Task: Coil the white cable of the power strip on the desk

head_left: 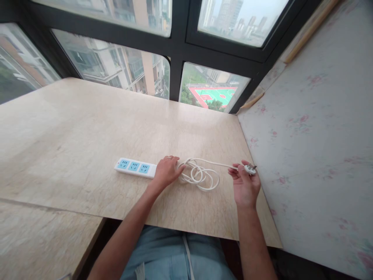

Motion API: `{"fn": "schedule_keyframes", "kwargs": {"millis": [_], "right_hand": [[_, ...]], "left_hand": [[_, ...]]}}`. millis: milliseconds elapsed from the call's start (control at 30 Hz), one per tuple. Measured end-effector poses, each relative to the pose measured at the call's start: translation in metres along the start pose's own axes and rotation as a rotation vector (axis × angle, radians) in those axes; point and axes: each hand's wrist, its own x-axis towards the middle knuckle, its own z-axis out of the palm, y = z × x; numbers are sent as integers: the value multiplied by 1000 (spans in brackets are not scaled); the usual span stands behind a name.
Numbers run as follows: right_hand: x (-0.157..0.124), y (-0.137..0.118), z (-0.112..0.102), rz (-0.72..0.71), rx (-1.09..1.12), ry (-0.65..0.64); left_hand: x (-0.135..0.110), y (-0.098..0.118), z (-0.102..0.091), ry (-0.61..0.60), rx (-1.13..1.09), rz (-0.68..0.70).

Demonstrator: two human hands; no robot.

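Observation:
A white power strip with blue sockets lies on the beige stone sill. Its white cord is looped in loose coils to the right of it. My left hand rests palm down over the strip's right end, where the cord leaves it, fingers curled on it. My right hand is raised slightly, palm up, and pinches the white plug at the cord's far end.
A dark-framed window runs along the back, high above buildings and a sports court. A floral-papered wall closes the right side. A lower slab sits at the left front.

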Motion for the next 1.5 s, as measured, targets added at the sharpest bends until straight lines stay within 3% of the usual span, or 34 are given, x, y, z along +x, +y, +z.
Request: {"fn": "schedule_keyframes", "kwargs": {"millis": [67, 233, 333, 467, 800, 900, 1033, 1133, 1300, 1500], "right_hand": [[16, 4, -2, 56, 80, 62], [46, 26, -7, 237, 283, 157], [60, 40, -11, 327, 338, 157], [68, 53, -15, 431, 320, 87], [57, 64, -15, 250, -39, -229], [53, 66, -15, 238, -125, -292], [50, 68, -15, 229, -187, -303], [49, 68, -15, 206, -227, -342], [43, 68, -18, 125, -271, -481], [35, 77, -22, 30, -428, -595]], "left_hand": [[0, 0, -2, -52, -22, -39], [2, 6, -7, -41, -159, -173], [3, 3, -10, -44, -345, -222], [5, -6, -10, 3, -646, -152], [0, -13, -10, -33, -1101, -45], [0, -14, -4, 46, -997, 38], [2, -17, 9, 275, -527, 152], [2, -17, 14, 226, -359, 114], [1, -13, 13, 72, -306, -21], [0, -13, 11, 121, -291, 20]]}}
